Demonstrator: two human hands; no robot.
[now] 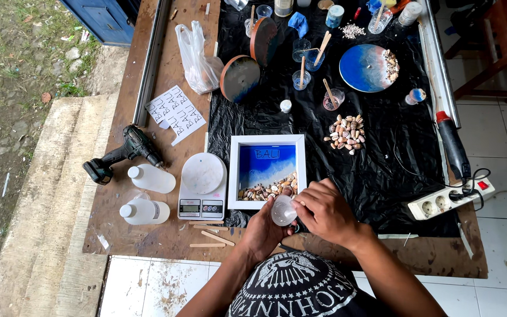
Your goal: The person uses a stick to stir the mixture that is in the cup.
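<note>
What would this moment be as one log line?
left hand: holds clear cup | right hand: on cup | beside: white frame

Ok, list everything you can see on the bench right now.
Small cup: one, clear, held in both hands.
Framed panel: one, white frame, blue inside, shells along its bottom.
Scale: one, white, left of frame.
Bottles: two, white, lying left of scale.
Drill: one, dark, left edge.
Shell pile: one, mixed brown, on black sheet.
Round blue disc: one, upper right.
Mixing cups: several, clear, with sticks.
Power strip: one, white, right.
Left hand: under cup.
Right hand: on cup's top.
</note>
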